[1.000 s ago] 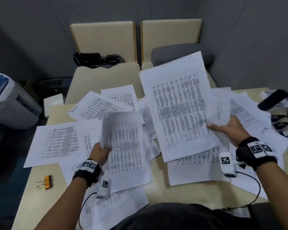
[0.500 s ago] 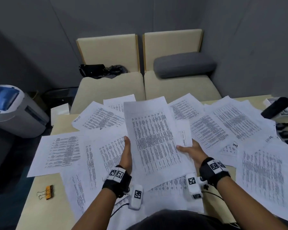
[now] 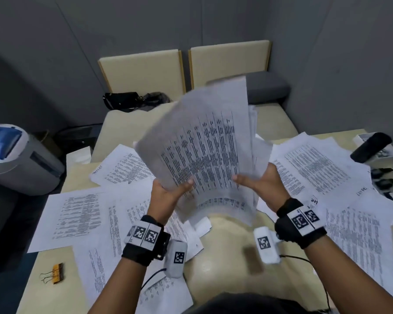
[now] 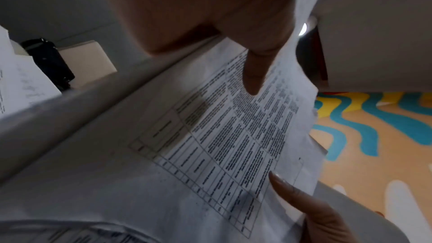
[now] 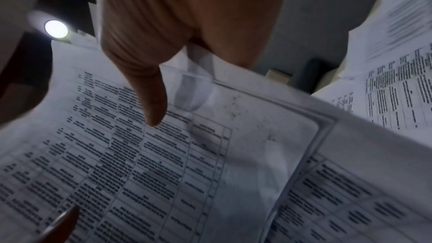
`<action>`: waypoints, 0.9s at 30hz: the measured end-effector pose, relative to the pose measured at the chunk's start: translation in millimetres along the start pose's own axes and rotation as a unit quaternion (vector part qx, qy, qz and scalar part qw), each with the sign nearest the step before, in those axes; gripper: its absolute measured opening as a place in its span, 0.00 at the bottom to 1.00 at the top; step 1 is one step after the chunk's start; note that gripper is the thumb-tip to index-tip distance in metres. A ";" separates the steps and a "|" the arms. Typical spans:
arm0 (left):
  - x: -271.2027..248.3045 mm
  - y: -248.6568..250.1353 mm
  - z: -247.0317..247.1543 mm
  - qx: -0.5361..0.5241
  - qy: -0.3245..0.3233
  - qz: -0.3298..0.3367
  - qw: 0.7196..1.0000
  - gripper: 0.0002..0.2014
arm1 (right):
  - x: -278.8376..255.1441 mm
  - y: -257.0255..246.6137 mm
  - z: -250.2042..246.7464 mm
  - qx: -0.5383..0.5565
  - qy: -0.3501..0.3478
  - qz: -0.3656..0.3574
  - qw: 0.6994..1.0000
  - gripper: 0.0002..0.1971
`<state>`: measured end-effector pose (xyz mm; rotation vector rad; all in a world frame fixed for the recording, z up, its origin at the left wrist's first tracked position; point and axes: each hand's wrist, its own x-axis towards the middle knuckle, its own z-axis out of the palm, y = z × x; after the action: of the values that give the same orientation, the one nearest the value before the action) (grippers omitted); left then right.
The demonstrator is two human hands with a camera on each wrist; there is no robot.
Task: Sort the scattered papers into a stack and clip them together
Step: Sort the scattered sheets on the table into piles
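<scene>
A bundle of printed white sheets [image 3: 204,141] is raised upright above the table, blurred by motion. My left hand [image 3: 168,193] grips its lower left edge, thumb on the front face. My right hand [image 3: 259,182] grips the lower right edge, thumb across the print. The wrist views show each thumb pressed on the table-printed top sheet [image 4: 233,136] [image 5: 151,154]. More printed sheets [image 3: 77,214] lie scattered over the beige table [image 3: 225,268] on both sides [image 3: 361,234]. An orange binder clip [image 3: 55,271] lies near the table's front left.
A grey and blue machine [image 3: 16,157] stands on the floor at the left. Behind the table is a beige bench [image 3: 132,118] with a black bag [image 3: 123,99] and a grey cushion [image 3: 268,87]. A black device [image 3: 370,147] and cables sit at the table's right edge.
Both hands have lifted the gathered sheets off the table and tipped them upright. A second ago each hand held separate sheets; they are now together in one bundle.
</scene>
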<state>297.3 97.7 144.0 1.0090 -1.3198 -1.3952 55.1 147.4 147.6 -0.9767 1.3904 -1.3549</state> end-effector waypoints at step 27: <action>54.6 -91.3 86.7 0.369 -0.074 -0.071 0.924 0.12 | 17.4 91.8 -79.0 -0.035 0.118 0.128 0.984 0.18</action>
<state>192.8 62.9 62.1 1.5332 -1.9912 -1.0930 -19.7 157.5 51.4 -0.6693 1.6886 -1.2639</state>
